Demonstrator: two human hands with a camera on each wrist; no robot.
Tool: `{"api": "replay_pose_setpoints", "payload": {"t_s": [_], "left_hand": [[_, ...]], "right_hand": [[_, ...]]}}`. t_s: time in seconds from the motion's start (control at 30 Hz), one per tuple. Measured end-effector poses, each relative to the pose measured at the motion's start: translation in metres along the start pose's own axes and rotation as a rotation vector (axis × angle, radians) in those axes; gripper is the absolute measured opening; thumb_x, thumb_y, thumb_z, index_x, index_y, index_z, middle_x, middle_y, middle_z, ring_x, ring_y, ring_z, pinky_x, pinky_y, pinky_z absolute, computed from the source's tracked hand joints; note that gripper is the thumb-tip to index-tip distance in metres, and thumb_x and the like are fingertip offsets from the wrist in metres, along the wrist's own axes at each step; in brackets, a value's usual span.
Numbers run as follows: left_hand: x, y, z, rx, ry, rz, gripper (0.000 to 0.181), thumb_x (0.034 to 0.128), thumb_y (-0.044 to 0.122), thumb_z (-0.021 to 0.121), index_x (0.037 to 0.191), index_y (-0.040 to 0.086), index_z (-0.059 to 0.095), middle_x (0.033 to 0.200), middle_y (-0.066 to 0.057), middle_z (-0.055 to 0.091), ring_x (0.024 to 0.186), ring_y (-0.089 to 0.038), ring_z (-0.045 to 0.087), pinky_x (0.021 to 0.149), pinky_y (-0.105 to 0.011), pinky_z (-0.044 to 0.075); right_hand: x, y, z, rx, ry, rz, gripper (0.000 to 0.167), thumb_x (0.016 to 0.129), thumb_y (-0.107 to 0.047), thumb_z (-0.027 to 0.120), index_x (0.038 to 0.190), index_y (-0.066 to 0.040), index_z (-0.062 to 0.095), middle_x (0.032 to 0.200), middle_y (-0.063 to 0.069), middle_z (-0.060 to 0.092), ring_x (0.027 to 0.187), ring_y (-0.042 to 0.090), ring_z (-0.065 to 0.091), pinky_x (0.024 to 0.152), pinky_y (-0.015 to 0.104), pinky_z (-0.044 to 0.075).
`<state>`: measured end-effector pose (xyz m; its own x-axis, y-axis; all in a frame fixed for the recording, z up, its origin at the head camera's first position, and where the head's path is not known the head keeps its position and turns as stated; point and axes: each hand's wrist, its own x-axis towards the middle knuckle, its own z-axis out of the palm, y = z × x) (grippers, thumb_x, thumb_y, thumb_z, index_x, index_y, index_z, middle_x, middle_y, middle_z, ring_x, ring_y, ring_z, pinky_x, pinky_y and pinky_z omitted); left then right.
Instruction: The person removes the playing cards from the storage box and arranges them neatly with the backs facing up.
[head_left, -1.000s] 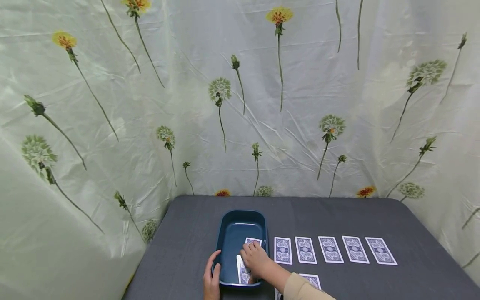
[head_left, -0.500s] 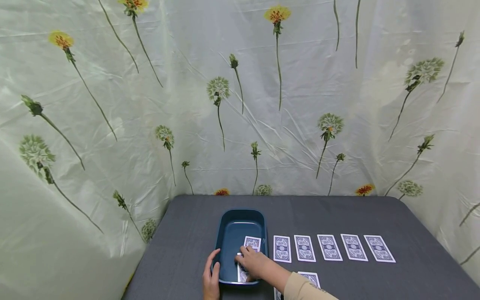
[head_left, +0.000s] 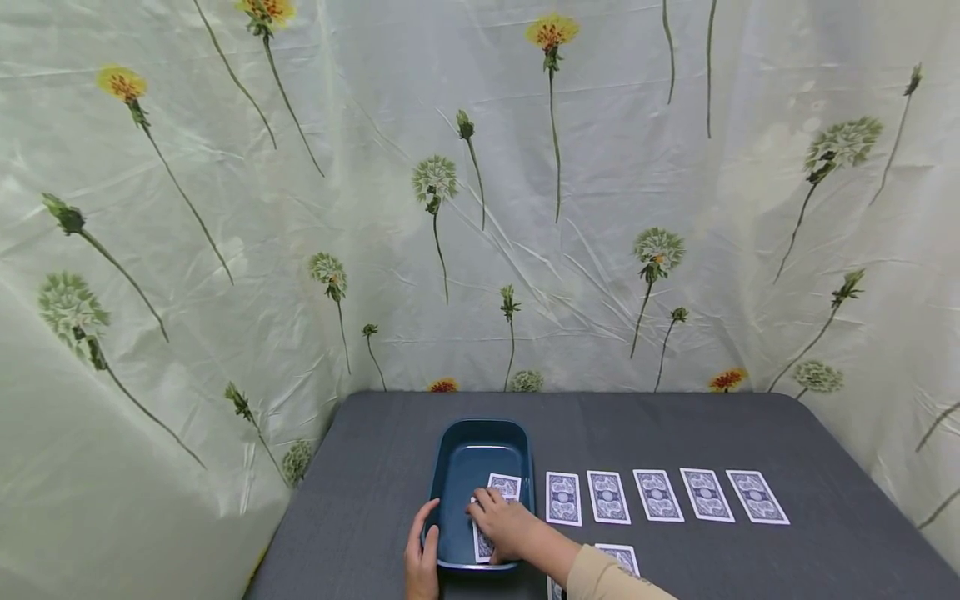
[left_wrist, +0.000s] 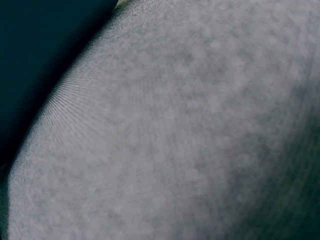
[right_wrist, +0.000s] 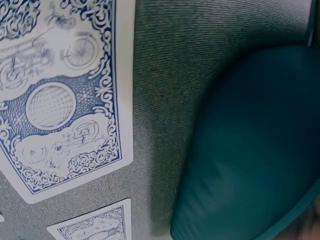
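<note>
A dark blue rectangular tray (head_left: 483,435) stands on the grey cloth. At its left front corner my left hand (head_left: 422,554) rests against the rim, fingers and thumb spread. My right hand (head_left: 504,523) reaches over the right wall into the tray. Its fingers and thumb hold a face-down playing card (head_left: 482,546), which they partly cover. Just beyond that hand, another playing card (head_left: 506,485) lies in the tray with its blue-and-white back up. The left wrist view shows only a dark part of the tray (left_wrist: 40,40) and cloth, no fingers.
Right of the tray, several face-down cards (head_left: 657,496) lie in a row on the grey table (head_left: 615,425). Nearer, another card (head_left: 621,557) sits partly behind the right sleeve (head_left: 611,579). A large card back (right_wrist: 55,105) fills the right wrist view's left. Behind hangs a flowered curtain (head_left: 480,250).
My right hand's fingertips have moved a little left over the nearer card, and that card has shifted slightly away from the tray's front wall. My left hand has stayed at the rim.
</note>
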<state>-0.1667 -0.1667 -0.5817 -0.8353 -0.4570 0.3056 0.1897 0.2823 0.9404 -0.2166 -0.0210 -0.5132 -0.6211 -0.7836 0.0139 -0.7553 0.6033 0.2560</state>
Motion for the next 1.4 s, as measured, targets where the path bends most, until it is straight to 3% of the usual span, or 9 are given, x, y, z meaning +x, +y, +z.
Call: {"api": "replay_pose_setpoints", "payload": {"t_s": [0.07, 0.17, 0.4, 0.6, 0.8, 1.07, 1.2, 1.3, 1.4], "left_hand": [[0.000, 0.000, 0.001, -0.016, 0.019, 0.071, 0.028, 0.0912, 0.008, 0.045, 0.116, 0.005, 0.057, 0.116, -0.012, 0.059, 0.106, 0.016, 0.041, 0.087, -0.002, 0.027], [0.000, 0.001, 0.000, -0.014, 0.023, 0.093, 0.028, 0.0912, 0.008, 0.044, 0.116, 0.005, 0.057, 0.115, -0.011, 0.059, 0.105, 0.019, 0.039, 0.086, -0.002, 0.026], [0.000, 0.002, -0.001, 0.018, 0.001, -0.035, 0.028, 0.0923, 0.009, 0.046, 0.118, 0.006, 0.056, 0.120, -0.013, 0.057, 0.106, 0.015, 0.039, 0.088, -0.005, 0.028], [0.000, 0.005, -0.003, 0.061, -0.007, -0.070, 0.028, 0.0922, 0.009, 0.047, 0.119, 0.009, 0.056, 0.123, -0.010, 0.056, 0.107, 0.013, 0.039, 0.088, -0.005, 0.028], [0.003, 0.006, -0.003, 0.072, -0.013, -0.095, 0.028, 0.0932, 0.012, 0.046, 0.120, 0.010, 0.055, 0.124, -0.009, 0.055, 0.108, 0.009, 0.041, 0.089, -0.007, 0.029], [0.000, 0.007, -0.002, 0.046, -0.018, -0.070, 0.028, 0.0934, 0.011, 0.045, 0.120, 0.009, 0.055, 0.123, -0.011, 0.055, 0.107, 0.014, 0.038, 0.087, -0.006, 0.029], [0.001, 0.007, -0.002, 0.047, -0.015, -0.078, 0.028, 0.0937, 0.013, 0.045, 0.120, 0.010, 0.055, 0.124, -0.009, 0.056, 0.107, 0.014, 0.038, 0.088, -0.005, 0.028], [0.002, 0.009, -0.002, 0.043, -0.018, -0.083, 0.028, 0.0935, 0.012, 0.045, 0.120, 0.010, 0.055, 0.124, -0.009, 0.056, 0.107, 0.011, 0.040, 0.088, -0.005, 0.028], [0.001, 0.010, -0.002, 0.052, -0.019, -0.098, 0.028, 0.0936, 0.013, 0.046, 0.120, 0.010, 0.055, 0.125, -0.009, 0.055, 0.108, 0.009, 0.041, 0.089, -0.008, 0.030]], "right_hand": [[0.000, 0.002, -0.006, 0.002, 0.002, 0.002, 0.073, 0.063, -0.058, 0.072, 0.121, -0.024, 0.044, 0.124, -0.002, 0.044, 0.111, 0.015, 0.046, 0.080, 0.028, 0.050], [-0.002, 0.010, -0.022, 0.029, 0.037, -0.001, 0.078, 0.064, -0.057, 0.072, 0.128, -0.022, 0.043, 0.130, -0.001, 0.046, 0.116, 0.015, 0.047, 0.090, 0.034, 0.046], [-0.028, 0.040, -0.061, 0.076, 0.127, 0.026, 0.096, 0.063, -0.052, 0.075, 0.139, -0.011, 0.033, 0.139, 0.002, 0.042, 0.126, 0.012, 0.041, 0.104, 0.037, 0.033], [-0.073, 0.077, -0.065, 0.061, 0.188, 0.077, 0.097, 0.057, -0.047, 0.080, 0.134, -0.004, 0.039, 0.135, 0.006, 0.048, 0.123, 0.016, 0.045, 0.104, 0.037, 0.032], [-0.126, 0.105, -0.044, 0.130, 0.127, 0.138, 0.095, 0.054, -0.033, 0.084, 0.131, 0.003, 0.041, 0.133, 0.014, 0.049, 0.120, 0.024, 0.047, 0.101, 0.042, 0.033], [-0.192, 0.112, 0.020, 0.165, 0.049, 0.192, 0.092, 0.043, -0.029, 0.086, 0.120, 0.003, 0.050, 0.118, 0.014, 0.057, 0.107, 0.023, 0.056, 0.090, 0.040, 0.043], [-0.212, 0.111, 0.041, 0.146, 0.113, 0.110, 0.079, 0.057, -0.044, 0.078, 0.117, 0.002, 0.054, 0.114, 0.011, 0.060, 0.103, 0.018, 0.057, 0.084, 0.037, 0.045], [-0.217, 0.113, 0.049, 0.129, 0.138, 0.073, 0.079, 0.072, -0.064, 0.058, 0.117, 0.000, 0.055, 0.113, 0.009, 0.061, 0.103, 0.015, 0.057, 0.085, 0.033, 0.043], [-0.218, 0.114, 0.052, 0.101, 0.162, 0.052, 0.084, 0.075, -0.073, 0.041, 0.116, -0.001, 0.056, 0.113, 0.007, 0.062, 0.103, 0.013, 0.057, 0.085, 0.031, 0.041]]}}
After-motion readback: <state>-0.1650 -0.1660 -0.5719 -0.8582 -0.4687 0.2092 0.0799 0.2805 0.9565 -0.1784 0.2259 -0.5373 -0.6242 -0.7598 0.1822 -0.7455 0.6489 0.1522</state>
